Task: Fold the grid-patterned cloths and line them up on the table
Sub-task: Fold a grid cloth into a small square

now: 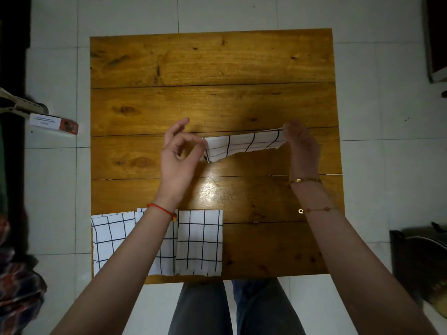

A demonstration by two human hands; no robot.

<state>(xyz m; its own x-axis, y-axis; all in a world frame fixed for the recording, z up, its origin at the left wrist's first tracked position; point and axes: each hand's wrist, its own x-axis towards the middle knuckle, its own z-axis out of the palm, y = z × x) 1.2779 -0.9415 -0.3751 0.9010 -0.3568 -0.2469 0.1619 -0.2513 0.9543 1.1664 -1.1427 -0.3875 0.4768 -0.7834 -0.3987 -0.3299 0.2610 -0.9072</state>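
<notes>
A white cloth with black grid lines [244, 143] hangs stretched in the air above the middle of the wooden table [212, 68]. My left hand [180, 153] pinches its left end between thumb and fingers. My right hand [302, 146] pinches its right end. Three folded grid cloths lie side by side along the table's near left edge: one at the corner [108, 235], a middle one [167, 252] partly hidden under my left forearm, and a right one [200, 240].
A small white and orange box [54, 123] lies on the tiled floor left of the table. Dark furniture stands at the right [420, 257] and far right top. Patterned fabric [19, 281] sits at the lower left. My legs show below the table's near edge.
</notes>
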